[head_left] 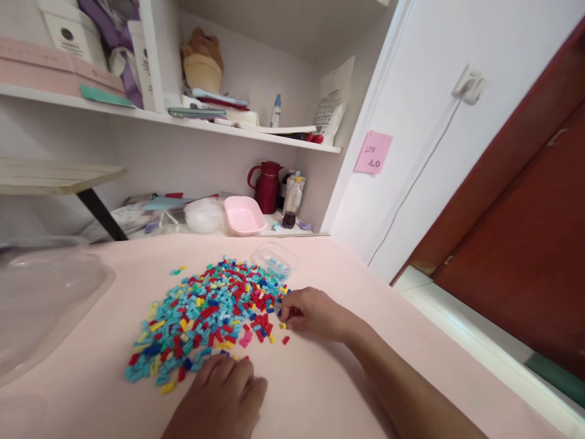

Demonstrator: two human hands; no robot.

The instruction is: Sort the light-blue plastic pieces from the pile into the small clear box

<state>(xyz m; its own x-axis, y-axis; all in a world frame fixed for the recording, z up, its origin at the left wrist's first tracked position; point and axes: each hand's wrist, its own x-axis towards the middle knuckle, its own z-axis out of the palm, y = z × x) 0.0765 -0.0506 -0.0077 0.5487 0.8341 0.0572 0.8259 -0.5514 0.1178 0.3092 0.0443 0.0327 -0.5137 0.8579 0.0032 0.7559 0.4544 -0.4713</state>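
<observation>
A wide heap of small toy building bricks (205, 305) in light blue, red, yellow, dark blue and green lies on the pink tabletop (320, 390). My right hand (313, 311) is at the heap's right edge, its fingers curled and thumb drawn in. Whatever sits between those fingertips is too small to make out. At the near edge of the heap rests my left hand (223, 390), palm down, fingers loosely bent and thumb apart; I see nothing held in it. A small clear container (283, 251) with a few light blue bricks stands behind the heap.
A pink basin (245, 214), a dark red jug (268, 186) and a bottle with dark liquid (292, 204) stand at the back beneath a loaded shelf (256, 135). Large clear plastic tubs (50, 305) occupy the left side. A white wall (379, 207) borders the right.
</observation>
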